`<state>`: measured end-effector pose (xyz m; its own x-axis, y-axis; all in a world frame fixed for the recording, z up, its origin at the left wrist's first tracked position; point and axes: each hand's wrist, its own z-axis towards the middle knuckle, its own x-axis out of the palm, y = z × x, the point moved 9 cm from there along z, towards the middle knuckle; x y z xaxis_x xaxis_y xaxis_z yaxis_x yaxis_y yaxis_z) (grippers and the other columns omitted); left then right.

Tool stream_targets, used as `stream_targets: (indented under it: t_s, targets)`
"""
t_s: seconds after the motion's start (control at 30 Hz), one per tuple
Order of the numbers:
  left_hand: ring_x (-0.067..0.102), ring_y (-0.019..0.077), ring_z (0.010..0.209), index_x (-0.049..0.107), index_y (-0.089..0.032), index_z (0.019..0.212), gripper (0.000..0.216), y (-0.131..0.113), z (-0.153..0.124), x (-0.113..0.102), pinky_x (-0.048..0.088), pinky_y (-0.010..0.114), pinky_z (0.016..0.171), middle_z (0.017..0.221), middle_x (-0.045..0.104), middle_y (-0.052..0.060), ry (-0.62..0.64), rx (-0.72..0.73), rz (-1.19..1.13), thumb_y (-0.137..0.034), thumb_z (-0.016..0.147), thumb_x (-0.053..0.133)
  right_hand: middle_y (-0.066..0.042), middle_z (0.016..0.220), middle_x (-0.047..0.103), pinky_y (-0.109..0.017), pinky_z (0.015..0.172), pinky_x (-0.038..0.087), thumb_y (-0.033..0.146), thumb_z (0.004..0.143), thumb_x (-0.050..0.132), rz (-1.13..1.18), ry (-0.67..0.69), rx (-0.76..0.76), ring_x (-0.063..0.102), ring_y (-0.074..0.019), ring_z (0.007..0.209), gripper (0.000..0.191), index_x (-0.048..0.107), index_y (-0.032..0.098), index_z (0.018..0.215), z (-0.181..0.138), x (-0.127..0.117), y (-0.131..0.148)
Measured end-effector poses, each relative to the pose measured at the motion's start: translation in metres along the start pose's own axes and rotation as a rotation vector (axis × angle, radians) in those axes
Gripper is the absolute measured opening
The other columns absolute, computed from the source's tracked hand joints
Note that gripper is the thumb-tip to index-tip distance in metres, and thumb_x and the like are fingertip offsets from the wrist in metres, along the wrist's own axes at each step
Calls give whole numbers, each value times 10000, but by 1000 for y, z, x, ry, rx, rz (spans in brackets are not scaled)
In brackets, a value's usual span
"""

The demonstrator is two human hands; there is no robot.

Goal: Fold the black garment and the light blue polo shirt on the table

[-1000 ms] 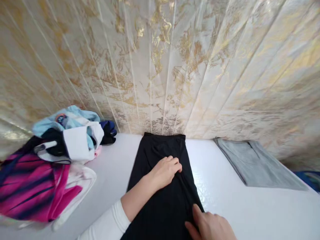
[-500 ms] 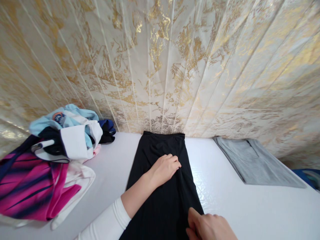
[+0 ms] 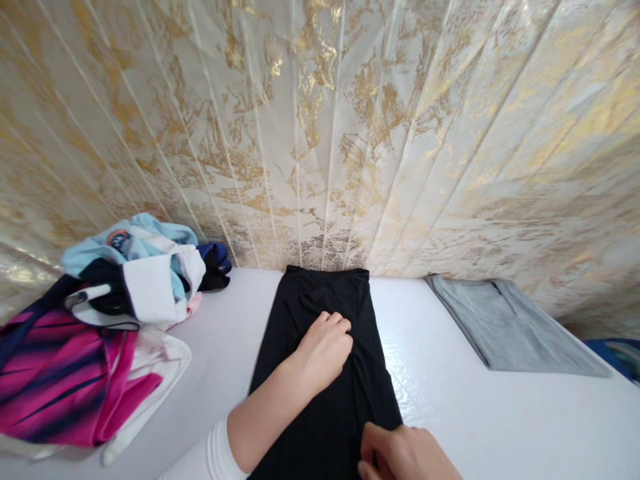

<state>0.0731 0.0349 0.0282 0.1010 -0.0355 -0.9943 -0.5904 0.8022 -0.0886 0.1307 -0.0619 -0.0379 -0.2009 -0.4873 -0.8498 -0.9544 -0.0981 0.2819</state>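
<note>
A black garment with a waistband (image 3: 330, 287), trousers or a skirt, lies lengthwise on the white table with its waist at the wall. My left hand (image 3: 325, 350) rests on its upper middle, fingers curled down and closed on the cloth; the fingertips are hidden beneath the hand. Lower down, at the garment's right edge, my right hand (image 3: 405, 453) is closed with thumb and forefinger pinching the black fabric. The picture's bottom edge cuts off part of that hand. Soft creases run down the cloth between the hands.
A heap of clothes (image 3: 95, 373), pink, white, light blue and black, lies on the table's left. To the right is a flat folded grey garment (image 3: 520, 327). A gold-patterned covering (image 3: 320, 133) hangs behind the table (image 3: 440, 413). Something blue (image 3: 615, 353) shows at the far right.
My left hand has slid slightly left and toward me over the black garment. My right hand has moved a little left and down, drawing the garment's right edge inward.
</note>
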Motion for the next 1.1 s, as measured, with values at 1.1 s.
stream_targets:
  t_s: [1.1]
  targets:
    - [508, 151, 927, 576, -234, 1009, 210, -42, -39, 26, 348, 283, 760, 1059, 583, -12, -56, 124, -288, -94, 853, 573, -47, 892, 653, -231, 678, 400, 226, 867, 498, 229, -589, 79, 590, -127, 740, 149, 552, 166, 992, 148, -155, -94]
